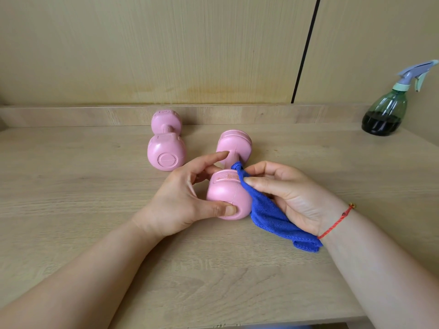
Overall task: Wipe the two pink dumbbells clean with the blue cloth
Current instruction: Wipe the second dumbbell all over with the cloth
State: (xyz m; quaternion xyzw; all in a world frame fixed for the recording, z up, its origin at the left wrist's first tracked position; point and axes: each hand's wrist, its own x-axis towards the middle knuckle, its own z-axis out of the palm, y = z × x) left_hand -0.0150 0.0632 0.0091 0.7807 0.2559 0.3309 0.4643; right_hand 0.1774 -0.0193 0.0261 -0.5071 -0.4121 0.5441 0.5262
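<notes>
Two pink dumbbells lie on the wooden table. The near dumbbell points away from me at the middle. My left hand grips its near head, thumb on the end face and fingers curled round the left side. My right hand holds the blue cloth and presses a corner of it against the right side of that head, near the handle. The rest of the cloth hangs under my right palm to the table. The other dumbbell lies untouched at the back left.
A green spray bottle with a pale blue trigger stands at the back right by the wall. A low wooden ledge runs along the table's far edge. The table's front edge is just below my forearms.
</notes>
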